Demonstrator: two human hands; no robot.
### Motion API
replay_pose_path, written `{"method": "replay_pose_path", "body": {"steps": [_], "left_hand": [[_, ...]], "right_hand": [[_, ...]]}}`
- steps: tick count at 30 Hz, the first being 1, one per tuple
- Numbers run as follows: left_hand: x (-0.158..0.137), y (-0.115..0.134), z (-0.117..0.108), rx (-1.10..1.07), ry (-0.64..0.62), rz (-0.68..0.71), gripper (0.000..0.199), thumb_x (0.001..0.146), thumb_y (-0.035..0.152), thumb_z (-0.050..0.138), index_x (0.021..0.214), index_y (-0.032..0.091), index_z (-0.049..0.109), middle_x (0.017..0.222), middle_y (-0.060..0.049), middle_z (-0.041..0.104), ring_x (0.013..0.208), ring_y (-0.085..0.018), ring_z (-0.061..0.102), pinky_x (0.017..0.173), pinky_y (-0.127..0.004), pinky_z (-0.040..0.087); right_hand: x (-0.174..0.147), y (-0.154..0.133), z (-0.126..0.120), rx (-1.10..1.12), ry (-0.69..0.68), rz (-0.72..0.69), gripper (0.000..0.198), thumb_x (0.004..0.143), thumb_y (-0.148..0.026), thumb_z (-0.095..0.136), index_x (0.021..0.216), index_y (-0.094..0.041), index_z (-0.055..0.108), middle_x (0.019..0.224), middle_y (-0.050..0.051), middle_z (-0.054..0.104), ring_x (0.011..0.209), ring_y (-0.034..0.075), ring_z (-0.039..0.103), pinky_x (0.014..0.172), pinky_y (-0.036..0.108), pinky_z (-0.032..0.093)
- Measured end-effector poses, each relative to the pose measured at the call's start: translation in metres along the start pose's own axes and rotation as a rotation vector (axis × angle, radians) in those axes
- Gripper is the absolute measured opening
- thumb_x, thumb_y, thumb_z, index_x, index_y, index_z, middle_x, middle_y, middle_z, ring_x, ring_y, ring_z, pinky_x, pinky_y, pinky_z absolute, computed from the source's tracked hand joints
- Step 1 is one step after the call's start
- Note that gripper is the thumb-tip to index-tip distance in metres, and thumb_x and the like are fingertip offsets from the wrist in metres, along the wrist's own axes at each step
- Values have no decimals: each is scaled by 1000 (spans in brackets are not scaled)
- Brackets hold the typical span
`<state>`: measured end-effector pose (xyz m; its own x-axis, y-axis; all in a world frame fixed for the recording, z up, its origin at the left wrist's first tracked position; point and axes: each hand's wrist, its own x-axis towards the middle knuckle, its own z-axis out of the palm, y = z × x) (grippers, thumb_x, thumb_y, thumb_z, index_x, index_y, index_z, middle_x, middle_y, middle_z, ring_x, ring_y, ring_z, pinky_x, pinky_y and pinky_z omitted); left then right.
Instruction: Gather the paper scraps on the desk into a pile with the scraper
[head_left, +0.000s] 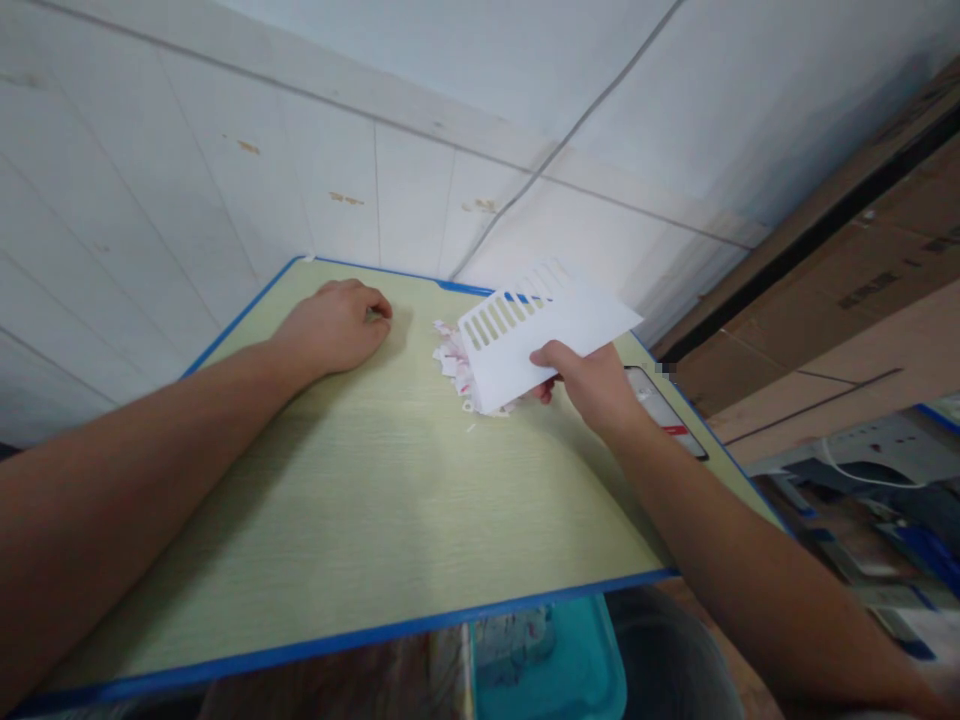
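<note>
Your right hand (596,385) pinches flat, slotted paper (517,365), partly hiding ragged scraps (448,360); your left hand (334,328) curls inward, whether holding anything I cannot tell.

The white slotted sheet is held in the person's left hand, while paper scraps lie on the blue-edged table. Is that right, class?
Not quite: the head view shows the white slotted sheet in the right hand; the left hand is apart from it. The paper scraps do lie on the blue-edged table.
</note>
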<state>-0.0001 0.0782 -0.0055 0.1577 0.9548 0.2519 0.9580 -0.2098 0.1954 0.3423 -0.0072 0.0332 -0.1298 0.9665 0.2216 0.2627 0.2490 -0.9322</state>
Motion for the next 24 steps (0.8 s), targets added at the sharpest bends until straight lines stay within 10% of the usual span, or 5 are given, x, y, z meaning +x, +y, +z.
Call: {"method": "replay_pose_path", "body": {"steps": [7,24], "left_hand": [[-5,4,-1,-14,22,14,50,101,42,56,132,23,91,145,-16,87,143,-39,76,128,-51,61],[-10,12,-5,-10,12,-22,47,107,35,54,132,23,91,148,-15,85,148,-37,75,129,-47,59]], "right_hand": [[15,15,-15,-72,304,64,17,64,-40,74,66,-27,63,49,1,62,39,17,52,36,30,44],[31,29,-34,-106,368,213,9,63,-30,73,65,-26,65,46,0,59,36,18,52,34,28,37]]}}
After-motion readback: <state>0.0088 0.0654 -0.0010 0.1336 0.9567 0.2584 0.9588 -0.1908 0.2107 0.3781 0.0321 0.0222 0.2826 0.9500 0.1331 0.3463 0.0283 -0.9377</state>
